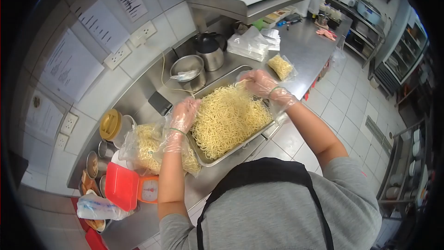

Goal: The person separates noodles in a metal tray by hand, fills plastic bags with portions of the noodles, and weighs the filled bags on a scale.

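A heap of thin yellow noodles (231, 120) fills a rectangular metal tray (206, 162) on the steel counter. My left hand (183, 115), in a clear plastic glove banded at the wrist, is at the tray's left side with its fingers curled in beside the noodles. What those fingers hold, if anything, is hidden. At the tray's far right corner, my right hand (260, 83), gloved the same way, has its fingers closed on strands at the edge of the heap. A large clear bag of noodles (147, 146) lies beside and partly behind my left wrist.
A small bag of noodles (280, 66) lies beyond my right hand. Clear plastic bags (249, 44), a steel jug (210, 53) and a metal pot (187, 71) stand behind the tray. To the left are a phone (160, 103), an orange scale (149, 189) and a red container (121, 186).
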Demonstrator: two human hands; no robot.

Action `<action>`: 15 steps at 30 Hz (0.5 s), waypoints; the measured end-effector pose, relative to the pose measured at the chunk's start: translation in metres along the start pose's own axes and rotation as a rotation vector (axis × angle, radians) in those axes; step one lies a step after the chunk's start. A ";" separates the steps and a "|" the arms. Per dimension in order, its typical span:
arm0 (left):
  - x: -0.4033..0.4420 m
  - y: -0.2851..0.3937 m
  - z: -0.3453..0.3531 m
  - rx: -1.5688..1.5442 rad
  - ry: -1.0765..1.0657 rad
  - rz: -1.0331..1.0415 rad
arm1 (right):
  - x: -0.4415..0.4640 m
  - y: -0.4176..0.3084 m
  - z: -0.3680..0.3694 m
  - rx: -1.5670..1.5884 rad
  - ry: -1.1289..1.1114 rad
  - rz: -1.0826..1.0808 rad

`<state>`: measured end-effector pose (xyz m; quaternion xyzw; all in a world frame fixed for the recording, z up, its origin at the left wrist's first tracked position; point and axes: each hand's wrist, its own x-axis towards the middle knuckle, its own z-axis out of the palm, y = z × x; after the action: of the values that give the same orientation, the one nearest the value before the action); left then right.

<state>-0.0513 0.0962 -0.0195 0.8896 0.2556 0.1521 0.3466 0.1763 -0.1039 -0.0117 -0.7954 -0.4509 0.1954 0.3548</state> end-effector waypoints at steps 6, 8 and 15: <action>-0.013 -0.040 0.039 0.232 -0.094 -0.027 | -0.029 -0.015 0.071 -0.608 -0.365 -0.278; -0.011 -0.035 0.044 0.214 -0.112 -0.064 | -0.025 0.012 0.110 -0.714 -0.266 -0.386; -0.005 -0.041 0.033 -0.016 0.100 -0.187 | 0.062 -0.011 0.022 -0.299 -0.311 -0.488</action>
<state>-0.0552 0.1012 -0.0726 0.8505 0.3531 0.1654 0.3531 0.1879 -0.0379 -0.0176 -0.6678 -0.7008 0.1551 0.1973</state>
